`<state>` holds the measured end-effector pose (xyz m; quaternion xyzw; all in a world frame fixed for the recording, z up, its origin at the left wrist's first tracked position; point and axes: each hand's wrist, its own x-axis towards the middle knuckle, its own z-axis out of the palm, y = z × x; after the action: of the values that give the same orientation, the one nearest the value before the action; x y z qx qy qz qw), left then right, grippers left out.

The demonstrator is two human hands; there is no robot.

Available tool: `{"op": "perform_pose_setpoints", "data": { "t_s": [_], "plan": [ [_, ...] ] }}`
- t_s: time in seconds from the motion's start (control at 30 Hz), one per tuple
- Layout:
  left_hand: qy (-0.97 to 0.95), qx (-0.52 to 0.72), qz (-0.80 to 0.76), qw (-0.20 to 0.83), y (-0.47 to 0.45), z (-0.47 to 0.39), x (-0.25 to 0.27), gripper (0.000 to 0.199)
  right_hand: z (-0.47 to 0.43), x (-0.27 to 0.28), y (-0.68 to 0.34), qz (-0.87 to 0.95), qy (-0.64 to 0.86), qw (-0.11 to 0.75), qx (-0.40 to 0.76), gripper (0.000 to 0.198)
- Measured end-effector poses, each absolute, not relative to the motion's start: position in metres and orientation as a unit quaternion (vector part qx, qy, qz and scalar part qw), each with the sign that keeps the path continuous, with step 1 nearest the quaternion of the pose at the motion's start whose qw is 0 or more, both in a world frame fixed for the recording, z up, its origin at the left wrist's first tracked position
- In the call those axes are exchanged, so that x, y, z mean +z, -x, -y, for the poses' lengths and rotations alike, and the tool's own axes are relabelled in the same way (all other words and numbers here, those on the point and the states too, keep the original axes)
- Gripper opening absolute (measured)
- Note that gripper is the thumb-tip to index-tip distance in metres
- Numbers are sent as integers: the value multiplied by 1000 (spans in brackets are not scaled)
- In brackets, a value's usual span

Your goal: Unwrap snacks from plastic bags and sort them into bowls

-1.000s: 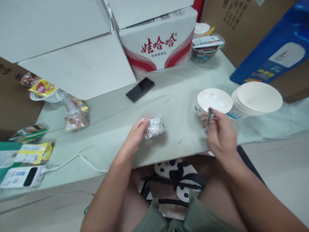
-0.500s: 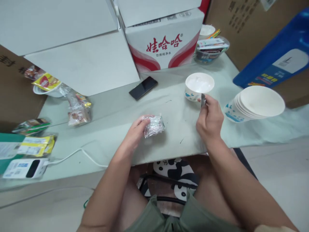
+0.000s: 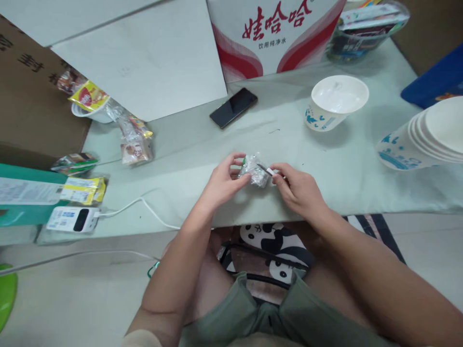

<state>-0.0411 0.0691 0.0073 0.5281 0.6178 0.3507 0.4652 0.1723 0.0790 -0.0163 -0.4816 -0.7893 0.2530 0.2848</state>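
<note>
A: Where is the wrapped bundle (image 3: 256, 169), and what are my hands doing?

B: It's near the centre of the frame, over the pale green cloth (image 3: 188, 173). Your left hand (image 3: 226, 180) curls thumb and fingers around its left side. Your right hand (image 3: 294, 185) pinches a small dark-bladed tool (image 3: 266, 168), its tip over the wrap; I can't tell whether it cuts in.

A: What else lies on the surface?

B: A black phone (image 3: 233, 108) sits above centre, beside a thin dark mark (image 3: 274, 131) on your creased cloth. Toward the upper right you have a paper bowl (image 3: 321, 120), well apart from the tilted bowl stack (image 3: 398, 149) at the right edge. At the left lie snack packets (image 3: 135, 152) and a white device (image 3: 65, 219) with its white cable (image 3: 154, 212).

A: And the room around me?

B: White boxes (image 3: 144, 67) and a red-lettered carton (image 3: 275, 58) line the top. Brown cardboard (image 3: 29, 96) stands at the upper left, and a tub of packets (image 3: 349, 48) at the upper right. Pale floor (image 3: 90, 289) shows at the lower left, below your cloth's edge.
</note>
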Motion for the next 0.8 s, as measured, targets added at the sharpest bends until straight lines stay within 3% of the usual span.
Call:
{"op": "perform_pose_setpoints", "data": {
  "t_s": [0.17,0.5,0.67,0.8],
  "plan": [
    [-557,353,-606,445,38,-70,7,40,-76,-11,-166,805,488,253,224,32],
    [-526,302,-674,423,53,-69,10,36,-86,-5,-210,793,580,78,167,30],
    [-577,317,-682,320,50,-71,5,22,-98,-10,-229,750,644,120,97,27],
    [-596,346,-679,254,44,-68,9,6,-98,-14,-215,785,568,233,83,26]
  ]
}}
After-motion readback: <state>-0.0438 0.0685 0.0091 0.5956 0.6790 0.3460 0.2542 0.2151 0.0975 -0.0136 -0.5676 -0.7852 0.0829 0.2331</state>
